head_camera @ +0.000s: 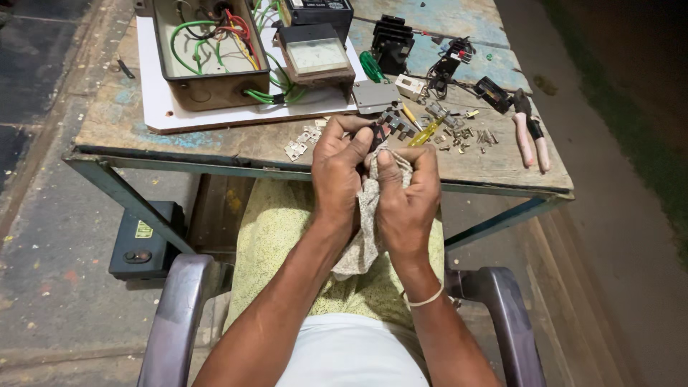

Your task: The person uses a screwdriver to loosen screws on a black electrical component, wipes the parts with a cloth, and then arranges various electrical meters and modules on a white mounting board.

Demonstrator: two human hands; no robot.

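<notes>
My left hand (338, 170) and my right hand (407, 192) are pressed together over my lap, just in front of the table's edge. Both grip a pale patterned cloth (365, 236) that hangs down between my wrists. A small dark part (378, 136) shows between my fingertips, half wrapped in the cloth; its shape is mostly hidden. A white band circles my right wrist.
The worn wooden table (215, 140) holds an open metal box with coloured wires (208, 50), a meter (315, 56), a grey plate (374, 96), a yellow screwdriver (424, 133), several loose screws and clips (466, 136), and pink-handled pliers (532, 136). A dark box (143, 240) lies on the floor at left. Chair arms (175, 315) flank me.
</notes>
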